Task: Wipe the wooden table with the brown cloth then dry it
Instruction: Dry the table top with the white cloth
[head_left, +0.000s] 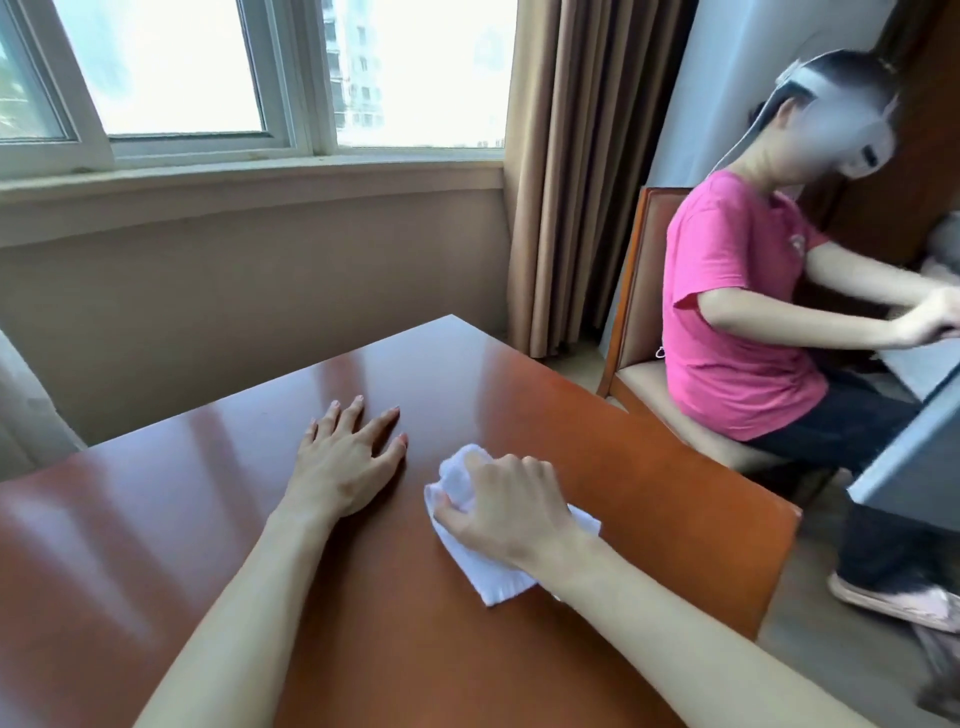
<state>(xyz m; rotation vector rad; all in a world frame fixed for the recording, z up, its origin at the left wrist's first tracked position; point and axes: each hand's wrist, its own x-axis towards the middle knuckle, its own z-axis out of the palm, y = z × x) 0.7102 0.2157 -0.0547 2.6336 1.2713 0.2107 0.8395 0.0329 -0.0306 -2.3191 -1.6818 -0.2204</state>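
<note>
Right hand (511, 512) grips white cloth (488, 566) (bunched) on table (649, 467); left hand (345, 462) flat

Bright window (182, 67), beige curtain (582, 171), wooden chair (631, 291).

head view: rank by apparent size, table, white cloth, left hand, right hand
1. wooden table, by far the largest.
2. white cloth, partly hidden under the right hand.
3. left hand and right hand: they look about alike, so no ranking between them.
</note>
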